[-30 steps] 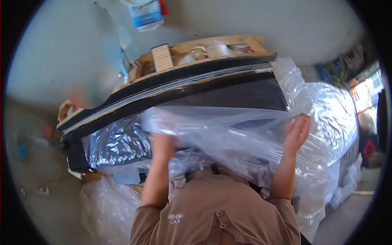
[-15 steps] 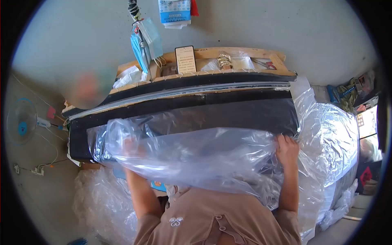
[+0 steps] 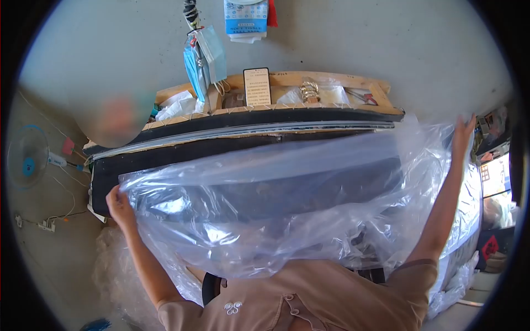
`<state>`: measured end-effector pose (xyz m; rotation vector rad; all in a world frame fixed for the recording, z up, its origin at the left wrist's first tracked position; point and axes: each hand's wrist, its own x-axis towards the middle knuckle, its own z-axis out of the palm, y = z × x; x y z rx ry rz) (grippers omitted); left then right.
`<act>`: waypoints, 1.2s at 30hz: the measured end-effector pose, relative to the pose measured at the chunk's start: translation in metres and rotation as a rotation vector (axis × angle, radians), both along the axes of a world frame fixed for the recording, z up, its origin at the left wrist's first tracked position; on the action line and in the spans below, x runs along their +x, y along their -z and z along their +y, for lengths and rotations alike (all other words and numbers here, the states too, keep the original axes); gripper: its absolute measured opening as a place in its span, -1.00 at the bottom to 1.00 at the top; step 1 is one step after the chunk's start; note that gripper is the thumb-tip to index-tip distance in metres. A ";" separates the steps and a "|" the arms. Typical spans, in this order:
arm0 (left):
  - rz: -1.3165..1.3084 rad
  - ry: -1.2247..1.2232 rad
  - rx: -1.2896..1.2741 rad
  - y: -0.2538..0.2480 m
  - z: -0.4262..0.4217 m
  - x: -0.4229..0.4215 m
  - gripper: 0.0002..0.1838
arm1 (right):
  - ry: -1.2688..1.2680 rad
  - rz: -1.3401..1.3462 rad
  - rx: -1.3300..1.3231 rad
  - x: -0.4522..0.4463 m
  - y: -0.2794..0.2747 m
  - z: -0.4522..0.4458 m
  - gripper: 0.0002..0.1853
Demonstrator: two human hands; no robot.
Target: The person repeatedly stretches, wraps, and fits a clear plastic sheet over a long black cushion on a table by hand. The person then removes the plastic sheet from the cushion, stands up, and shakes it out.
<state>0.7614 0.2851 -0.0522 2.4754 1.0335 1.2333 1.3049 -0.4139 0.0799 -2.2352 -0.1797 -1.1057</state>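
A wide sheet of clear plastic film (image 3: 265, 204) stretches across the black-topped bench (image 3: 107, 185) and down over my lap. My left hand (image 3: 120, 207) grips the film's left corner near the bench's left end, fingers closed on it. Far out to the right, beyond the bench end, my right hand (image 3: 464, 129) is raised with its fingers closed around the film's other side. Between the hands the upper edge of the film runs in a slanting fold, and the black surface shows through it.
Behind the bench, a wooden tray (image 3: 331, 77) holds a propped phone (image 3: 257, 87), gold-coloured rolls and a red-handled tool. Face masks (image 3: 205, 60) hang above it, beside a tissue pack (image 3: 246, 19) on the wall. More plastic film (image 3: 118, 276) lies at lower left; a fan (image 3: 28, 160) stands left.
My left hand has moved left to the film's corner. My right hand has swung up and far right, past the bench end. The film has gone from bunched to spread wide.
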 end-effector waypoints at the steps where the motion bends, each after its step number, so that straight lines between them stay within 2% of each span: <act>1: 0.033 0.006 -0.003 0.006 -0.008 0.009 -0.79 | -0.280 -0.021 0.022 -0.035 0.005 0.052 -0.39; 2: 0.033 -0.011 -0.088 0.003 -0.022 0.018 -0.80 | -0.558 -0.037 0.043 -0.076 0.021 0.087 -0.34; 3: 0.030 -0.017 -0.091 0.008 -0.020 0.016 -0.80 | -0.433 0.024 -0.320 -0.107 0.049 0.105 -0.36; 4: 0.077 -0.011 -0.115 0.015 -0.017 0.009 -0.80 | -0.434 0.085 -0.651 -0.129 0.063 0.110 -0.41; 6: 0.116 -0.032 -0.145 0.025 -0.010 -0.005 -0.79 | 0.012 0.690 -0.921 -0.126 0.124 0.069 -0.45; 8: 0.153 -0.004 -0.125 0.022 -0.006 -0.012 -0.82 | 0.162 0.982 -0.395 -0.102 0.199 -0.027 -0.52; 10: 0.158 0.032 -0.104 0.008 -0.021 0.007 -0.83 | 0.142 0.695 -0.512 -0.113 0.180 -0.010 -0.60; 11: 0.215 0.081 -0.066 0.000 -0.024 0.020 -0.83 | -0.016 0.533 -0.470 -0.115 0.175 0.018 -0.64; 13: 0.401 0.236 0.028 -0.019 -0.032 0.047 -0.77 | -0.203 0.642 -0.372 -0.127 0.156 0.100 -0.57; 15: 0.196 0.104 0.329 -0.012 0.006 0.037 -0.82 | -0.088 0.533 -0.765 -0.137 0.168 0.140 -0.49; 16: -0.042 -0.131 0.192 -0.020 0.016 0.029 -0.85 | -0.085 0.527 -0.771 -0.136 0.172 0.139 -0.49; 18: -0.829 -0.203 -0.291 -0.018 0.032 0.004 -0.70 | -0.116 0.614 -0.730 -0.135 0.177 0.131 -0.44; 19: -0.829 -0.160 -0.805 -0.031 0.019 0.003 -0.55 | -0.114 0.604 -0.740 -0.136 0.179 0.128 -0.44; 20: -0.970 0.164 -0.963 -0.025 -0.018 0.015 -0.52 | -0.108 0.607 -0.737 -0.137 0.178 0.128 -0.44; 21: -0.959 0.238 -1.220 -0.022 -0.041 0.020 -0.50 | -0.105 0.608 -0.735 -0.138 0.177 0.130 -0.45; 22: -0.873 0.026 -1.416 -0.022 -0.064 0.031 -0.53 | -0.091 0.598 -0.736 -0.138 0.177 0.132 -0.45; 23: -0.832 0.387 -1.646 0.009 -0.051 0.010 -0.69 | -0.087 0.584 -0.737 -0.139 0.178 0.131 -0.46; 25: -0.685 0.264 -1.444 -0.005 -0.049 0.016 -0.69 | -0.089 0.572 -0.760 -0.132 0.181 0.132 -0.46; 26: -0.568 0.064 -1.244 -0.002 -0.024 0.019 -0.70 | -0.113 0.552 -0.771 -0.129 0.184 0.128 -0.46; 27: -0.493 -0.059 -1.165 0.020 0.018 -0.009 -0.70 | -0.158 0.553 -0.754 -0.130 0.180 0.128 -0.47; 29: -0.508 -0.281 -0.565 0.049 0.055 -0.048 -0.70 | -0.236 0.475 -0.788 -0.127 0.186 0.116 -0.49; 30: -0.550 -0.203 -0.395 0.036 0.051 -0.054 -0.68 | -0.224 0.450 -0.824 -0.120 0.197 0.105 -0.49; 31: -0.464 -0.145 -0.260 0.005 0.027 -0.045 -0.74 | -0.213 0.451 -0.802 -0.123 0.199 0.107 -0.49; 32: -0.271 -0.188 -0.195 0.014 0.036 -0.057 -0.78 | -0.194 0.459 -0.794 -0.125 0.194 0.108 -0.49; 34: 0.069 -0.526 -0.457 0.036 0.039 -0.087 -0.81 | -0.235 0.464 -0.787 -0.129 0.185 0.109 -0.49; 35: 0.150 -0.614 -0.421 0.051 0.036 -0.099 -0.75 | -0.255 0.448 -0.810 -0.128 0.186 0.108 -0.49; 36: 0.077 -0.663 -0.327 0.060 0.031 -0.101 -0.74 | -0.273 0.438 -0.835 -0.129 0.187 0.104 -0.49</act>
